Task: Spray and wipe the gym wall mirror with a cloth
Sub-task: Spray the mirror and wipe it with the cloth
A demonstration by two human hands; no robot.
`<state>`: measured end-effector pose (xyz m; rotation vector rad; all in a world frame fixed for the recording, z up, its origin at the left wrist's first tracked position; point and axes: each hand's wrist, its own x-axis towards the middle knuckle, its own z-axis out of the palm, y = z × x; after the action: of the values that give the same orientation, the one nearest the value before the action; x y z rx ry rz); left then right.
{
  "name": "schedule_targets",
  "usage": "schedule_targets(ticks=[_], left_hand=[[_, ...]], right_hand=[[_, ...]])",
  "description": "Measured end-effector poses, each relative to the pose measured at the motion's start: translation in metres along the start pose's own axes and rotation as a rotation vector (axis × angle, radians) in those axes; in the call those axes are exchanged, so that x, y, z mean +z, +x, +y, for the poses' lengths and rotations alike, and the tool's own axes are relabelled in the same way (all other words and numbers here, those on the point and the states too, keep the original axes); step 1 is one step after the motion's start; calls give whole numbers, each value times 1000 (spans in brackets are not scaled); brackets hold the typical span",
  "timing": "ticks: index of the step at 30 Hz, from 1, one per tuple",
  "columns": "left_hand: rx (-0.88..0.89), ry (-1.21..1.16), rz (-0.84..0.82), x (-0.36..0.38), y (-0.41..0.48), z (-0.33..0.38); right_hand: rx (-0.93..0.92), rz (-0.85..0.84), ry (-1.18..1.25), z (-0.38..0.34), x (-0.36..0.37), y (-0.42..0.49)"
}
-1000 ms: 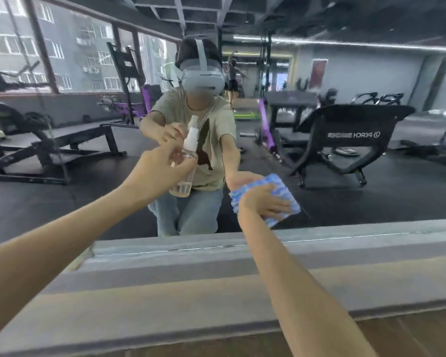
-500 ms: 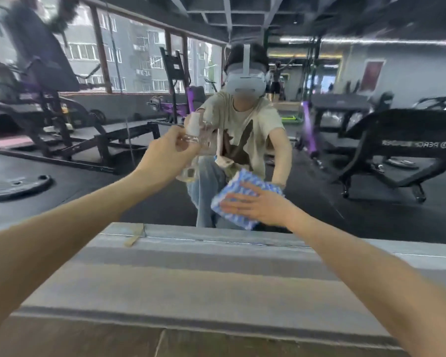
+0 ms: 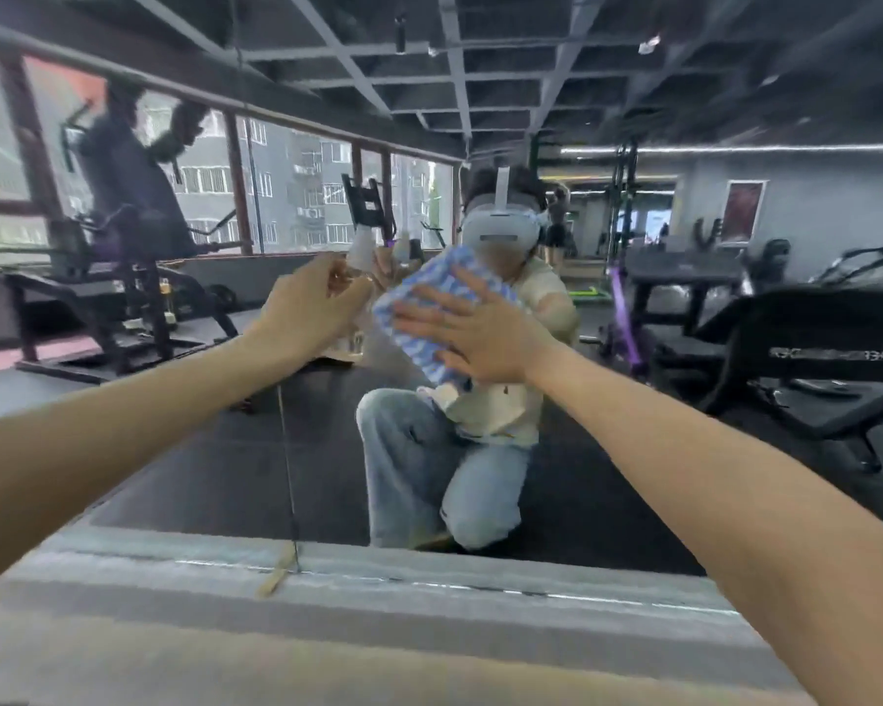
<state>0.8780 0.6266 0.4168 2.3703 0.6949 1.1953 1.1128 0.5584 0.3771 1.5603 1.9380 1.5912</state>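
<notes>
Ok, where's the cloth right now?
Head view, centre: the cloth is pressed against the mirror under the right hand, just right of the spray bottle in the left hand.

cloth (image 3: 411, 303) up front, blue and white in wavy stripes. spray bottle (image 3: 362, 251) shows a white top over a clear body. reflected now: pale blue jeans (image 3: 414, 466), cream tee (image 3: 500, 412), white headset (image 3: 500, 229). purple bar (image 3: 625, 318) on the machine, black bench (image 3: 811, 338), grey banded ledge (image 3: 378, 629) below.
</notes>
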Motion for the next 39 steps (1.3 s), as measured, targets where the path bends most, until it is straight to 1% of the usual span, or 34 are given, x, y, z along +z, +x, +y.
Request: schedule_targets(ticks=[2, 5, 6, 8, 11, 12, 13, 16, 17, 18, 19, 20, 21, 22, 23, 24, 25, 26, 27, 28, 29, 30, 31, 32, 33, 34, 35, 36, 37, 38, 39], left_hand=[[43, -63, 15, -17, 21, 15], [71, -182, 48, -40, 45, 35], [84, -197, 57, -47, 52, 39], [139, -183, 71, -62, 67, 45], [191, -185, 86, -90, 90, 48], [200, -215, 102, -97, 99, 49], [205, -251, 122, -105, 109, 53], [228, -335, 177, -120, 135, 72], [248, -336, 187, -122, 144, 81], [274, -324, 191, -123, 152, 90], [309, -314, 189, -123, 160, 97], [350, -319, 184, -124, 168, 101], [379, -329, 172, -126, 173, 103], [398, -334, 157, -125, 176, 103], [411, -323, 145, -122, 179, 102], [428, -304, 143, -119, 184, 101], [445, -286, 147, -117, 189, 105], [456, -269, 150, -113, 193, 110], [475, -253, 150, -111, 196, 117], [499, -247, 150, -109, 201, 123], [516, -267, 161, -107, 205, 135], [512, -288, 180, -107, 207, 139], [513, -317, 196, -107, 211, 145], [520, -345, 212, -108, 216, 149], [523, -358, 228, -109, 220, 150], [527, -360, 249, -110, 222, 148], [534, -362, 272, -110, 225, 146], [530, -361, 293, -111, 229, 144], [510, -363, 311, -112, 230, 140], [481, -375, 327, -113, 232, 136], [452, -391, 344, -114, 233, 132]], right_hand=[[181, 107, -58, 60, -33, 35], [513, 61, -45, 120, -75, 76], [613, 85, -43, 132, -84, 88], [767, 129, -37, 150, -94, 110], [909, 183, -23, 164, -99, 140], [905, 183, -20, 165, -99, 148], [861, 170, -32, 163, -102, 154], [543, 77, -120, 163, -107, 169], [480, 35, -146, 176, -114, 168], [518, 52, -152, 191, -119, 162], [673, 113, -139, 210, -122, 149], [918, 244, -129, 230, -127, 131], [1206, 357, -88, 250, -133, 111], [1463, 455, -11, 268, -138, 95], [1654, 516, 74, 278, -145, 87], [1750, 541, 123, 282, -148, 91], [1724, 554, 117, 282, -147, 105], [1579, 536, 76, 276, -144, 118], [1325, 492, 19, 267, -139, 128], [1013, 413, -49, 254, -132, 129], [750, 322, -120, 254, -124, 116], [631, 259, -166, 256, -119, 97], [686, 267, -174, 265, -119, 71], [911, 330, -180, 275, -119, 46], [1242, 436, -141, 281, -123, 25], [1593, 555, -37, 285, -127, 10], [1848, 624, 79, 288, -133, 12], [1966, 640, 165, 287, -139, 28], [1934, 619, 165, 281, -142, 53], [1761, 578, 106, 274, -140, 84], [1500, 510, 42, 262, -135, 118]])
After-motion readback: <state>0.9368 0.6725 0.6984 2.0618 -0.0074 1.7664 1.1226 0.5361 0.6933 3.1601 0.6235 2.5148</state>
